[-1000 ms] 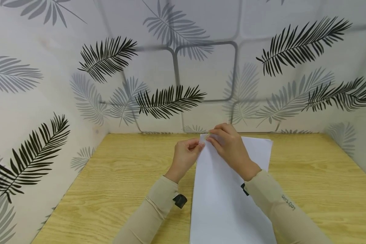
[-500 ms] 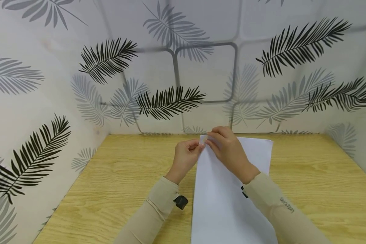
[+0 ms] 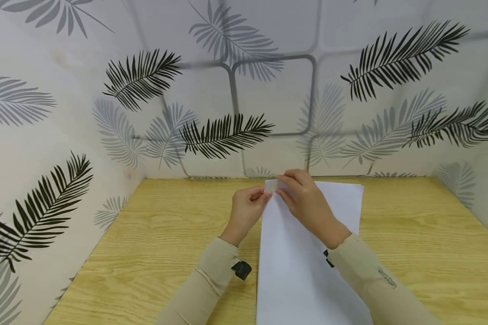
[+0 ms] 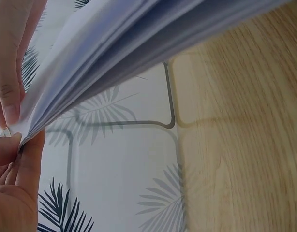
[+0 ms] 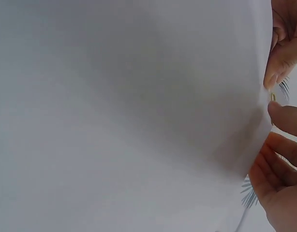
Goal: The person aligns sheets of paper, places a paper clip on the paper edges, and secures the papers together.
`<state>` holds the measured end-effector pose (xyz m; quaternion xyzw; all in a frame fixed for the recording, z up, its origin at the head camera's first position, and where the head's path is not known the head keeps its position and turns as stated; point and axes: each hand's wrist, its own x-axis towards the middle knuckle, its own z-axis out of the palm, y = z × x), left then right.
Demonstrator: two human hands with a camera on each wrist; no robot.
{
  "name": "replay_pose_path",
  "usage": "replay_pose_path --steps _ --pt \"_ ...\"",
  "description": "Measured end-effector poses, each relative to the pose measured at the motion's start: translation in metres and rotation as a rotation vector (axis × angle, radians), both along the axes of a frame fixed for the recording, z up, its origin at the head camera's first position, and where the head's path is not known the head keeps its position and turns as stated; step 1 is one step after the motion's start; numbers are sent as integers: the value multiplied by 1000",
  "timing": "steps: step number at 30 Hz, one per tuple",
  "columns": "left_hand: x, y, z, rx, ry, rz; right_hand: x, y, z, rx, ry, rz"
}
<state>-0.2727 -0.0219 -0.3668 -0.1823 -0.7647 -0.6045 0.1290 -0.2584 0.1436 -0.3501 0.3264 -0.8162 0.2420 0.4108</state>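
A stack of white paper (image 3: 301, 266) stands out from the body over the table, its several layered sheets (image 4: 124, 53) fanning apart in the left wrist view. My left hand (image 3: 247, 211) pinches the stack between thumb and fingers near its far left corner. At that same corner my right hand (image 3: 309, 203) holds a small gold-coloured paper clip (image 5: 273, 97) with thumb and fingertips. Only a loop of the clip shows between the fingertips in the right wrist view. How far it sits over the sheets is hidden by the fingers.
The wood-grain table (image 3: 166, 234) extends to both sides of the paper. Behind it rises a pale wall (image 3: 276, 99) with a leaf pattern. A black wrist camera (image 3: 241, 270) is strapped on the left sleeve.
My right hand has shifted slightly down and left at the paper's corner. My left hand stays nearly still, gripping the stack.
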Motion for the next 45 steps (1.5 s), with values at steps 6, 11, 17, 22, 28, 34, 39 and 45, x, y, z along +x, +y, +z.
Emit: replay_pose_path --steps 6,11,17,22,28,34,39,45 --pt "1 -1 1 19 -4 15 5 24 7 -42 -51 -94" --pt "0 -3 0 17 13 11 9 58 9 -162 -88 -166" --pt "-1 -9 -2 25 36 32 15 97 6 -387 -283 -224" --pt "-1 -13 -2 72 -40 29 25 122 -8 -425 -683 -114" --pt "0 -16 0 112 -97 24 35 131 -25 -432 -1030 110" --pt "4 -18 4 126 -75 28 46 117 -42 -469 -1042 138" --pt "-1 -21 1 168 -115 72 59 108 -52 -546 -1014 263" --pt "1 -22 5 232 -191 100 70 96 -59 -619 -997 225"
